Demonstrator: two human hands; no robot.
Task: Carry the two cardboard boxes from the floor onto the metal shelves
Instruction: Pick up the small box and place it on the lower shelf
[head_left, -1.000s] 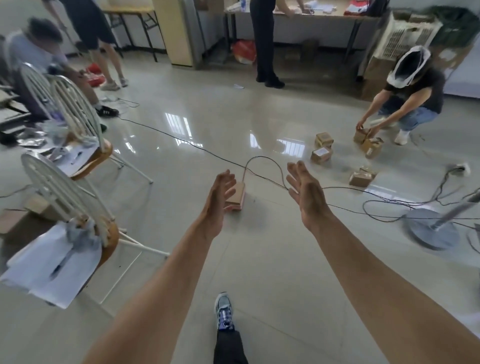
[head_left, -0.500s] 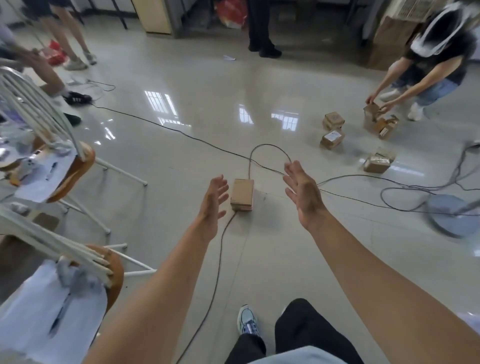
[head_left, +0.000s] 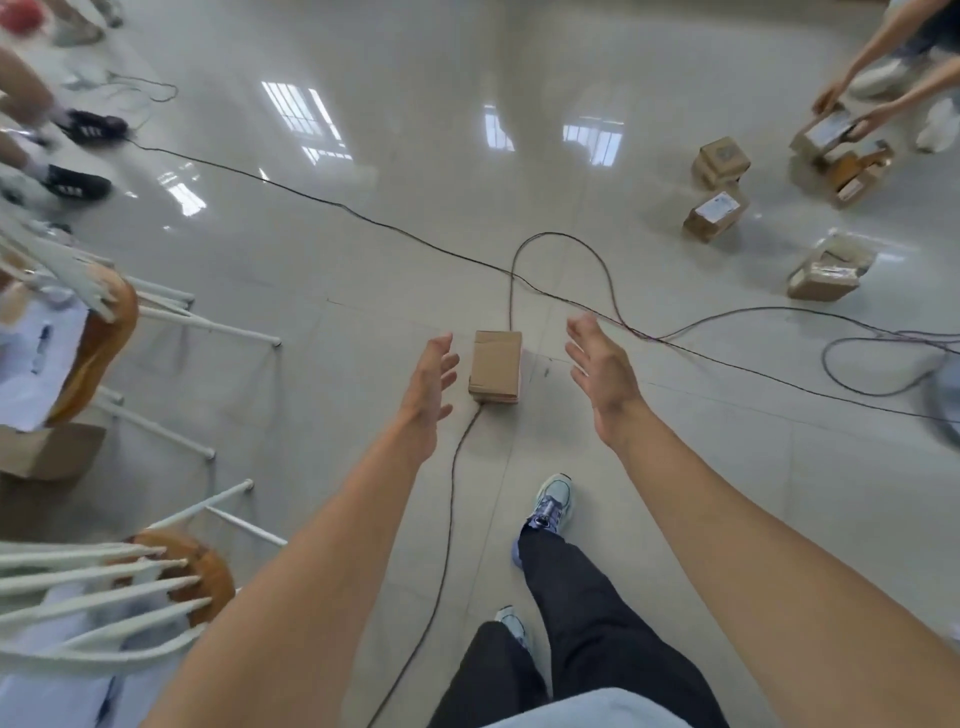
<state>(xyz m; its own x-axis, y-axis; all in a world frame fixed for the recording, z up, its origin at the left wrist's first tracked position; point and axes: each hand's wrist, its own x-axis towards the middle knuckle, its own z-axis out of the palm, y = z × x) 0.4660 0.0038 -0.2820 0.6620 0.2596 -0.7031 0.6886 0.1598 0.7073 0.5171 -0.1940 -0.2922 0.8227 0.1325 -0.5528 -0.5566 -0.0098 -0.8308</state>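
at the far left stand two white spindle-back chairs with wooden seats, the upper chair carrying white papers, the lower chair blurred at the frame's edge. a brown box sits on the floor under the upper chair. black shoes of another person show at the top left.

moving toward the middle, the left hand is stretched forward, empty, fingers spread, palm facing inward just left of the cardboard box. that box lies flat on the glossy tiled floor, touched by neither hand (a black cable runs from under its near end back toward the wearer). the right hand is likewise empty and spread wide, palm turned inward, a little apart from the box on its right side. below, a dark trouser leg ends in a pale sneaker stepping toward the box.

further right, small cardboard parcels lie scattered on the floor, well apart from the hands, and another person's hands grip one parcel at the top right.
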